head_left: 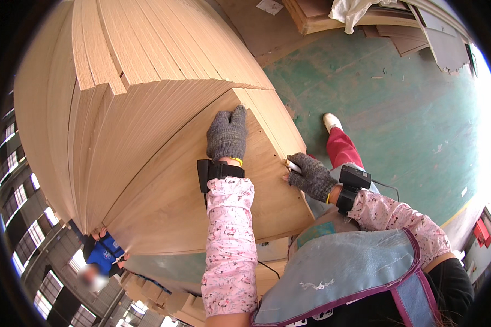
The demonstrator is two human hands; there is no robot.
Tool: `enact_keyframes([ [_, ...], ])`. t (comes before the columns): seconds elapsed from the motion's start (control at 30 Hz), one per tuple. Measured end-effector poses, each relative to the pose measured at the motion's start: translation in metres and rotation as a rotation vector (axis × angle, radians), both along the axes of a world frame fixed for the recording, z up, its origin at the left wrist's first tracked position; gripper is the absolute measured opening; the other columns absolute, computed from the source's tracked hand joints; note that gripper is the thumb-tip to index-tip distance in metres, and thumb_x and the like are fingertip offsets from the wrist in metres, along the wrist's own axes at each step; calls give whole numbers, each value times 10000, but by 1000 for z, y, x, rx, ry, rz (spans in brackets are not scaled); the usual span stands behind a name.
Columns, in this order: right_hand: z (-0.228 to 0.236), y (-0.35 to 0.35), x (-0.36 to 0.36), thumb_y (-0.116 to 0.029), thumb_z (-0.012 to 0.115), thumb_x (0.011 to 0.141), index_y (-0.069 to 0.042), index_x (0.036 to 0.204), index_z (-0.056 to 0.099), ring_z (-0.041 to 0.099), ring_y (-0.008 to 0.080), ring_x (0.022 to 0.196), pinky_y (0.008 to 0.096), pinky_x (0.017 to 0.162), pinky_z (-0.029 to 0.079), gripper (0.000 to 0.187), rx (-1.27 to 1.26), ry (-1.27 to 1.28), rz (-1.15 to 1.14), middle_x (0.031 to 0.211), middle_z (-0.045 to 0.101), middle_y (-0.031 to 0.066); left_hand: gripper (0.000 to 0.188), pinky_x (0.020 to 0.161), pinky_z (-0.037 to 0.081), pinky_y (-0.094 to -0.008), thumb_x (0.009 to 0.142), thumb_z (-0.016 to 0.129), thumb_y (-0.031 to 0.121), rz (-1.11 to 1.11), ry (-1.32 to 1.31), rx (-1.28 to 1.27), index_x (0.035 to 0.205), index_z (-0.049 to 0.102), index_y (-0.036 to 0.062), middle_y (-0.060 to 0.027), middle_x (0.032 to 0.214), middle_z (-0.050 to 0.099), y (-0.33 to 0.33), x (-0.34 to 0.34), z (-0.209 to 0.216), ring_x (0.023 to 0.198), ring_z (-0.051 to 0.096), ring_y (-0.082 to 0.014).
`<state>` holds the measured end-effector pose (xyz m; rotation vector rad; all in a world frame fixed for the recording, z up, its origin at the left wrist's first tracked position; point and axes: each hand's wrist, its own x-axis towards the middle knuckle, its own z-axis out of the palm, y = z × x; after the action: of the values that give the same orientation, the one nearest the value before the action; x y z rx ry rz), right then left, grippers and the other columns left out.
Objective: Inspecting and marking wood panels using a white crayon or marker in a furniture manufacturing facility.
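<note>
A large wood-grain panel point(196, 191) stands tilted in front of me, with small dark holes near its right edge. My left hand point(227, 135), in a grey knit glove, is closed at the panel's upper corner, fingertips curled over the edge. In my right hand point(314, 177), gloved too but with some bare fingertips, is a white marker-like stick point(293, 165). Its tip is close to the panel's right edge strip point(275, 128); whether it touches, I cannot tell. Black devices are strapped to both wrists.
Many similar panels point(147, 117) lean in a thick stack beyond and left. At the lower left, a co-worker in a blue top point(106, 249) has hands by the stack's far end. Boards point(338, 17) lie at the upper right beside the green floor point(398, 120).
</note>
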<state>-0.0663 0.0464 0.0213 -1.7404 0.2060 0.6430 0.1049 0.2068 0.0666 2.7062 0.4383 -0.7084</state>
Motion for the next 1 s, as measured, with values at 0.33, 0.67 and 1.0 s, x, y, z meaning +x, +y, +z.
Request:
enact_keyframes([
  [0.33,-4,-1,0,-366,724,830,-58,1162,591,644,317,942,396,809,514,472,19,-50,-3,1010,638,159,496,599,494,-342,905,580,508,268,32,-341,827,638,22,-92,661,664,2,-19,1,590,622,-189],
  [0.67,-6,-1,1,-375,720,830,-54,1162,593,644,315,967,397,823,515,479,9,-67,22,1037,641,155,480,556,484,-321,912,582,483,200,77,-311,808,646,18,-80,637,646,2,-10,8,540,592,-169],
  [1.0,-4,-3,1,-358,728,825,-64,1156,601,650,314,944,397,813,519,461,33,-48,3,1023,641,157,468,537,470,-326,919,580,466,180,99,-333,809,659,18,-81,628,634,5,-8,6,543,589,-178],
])
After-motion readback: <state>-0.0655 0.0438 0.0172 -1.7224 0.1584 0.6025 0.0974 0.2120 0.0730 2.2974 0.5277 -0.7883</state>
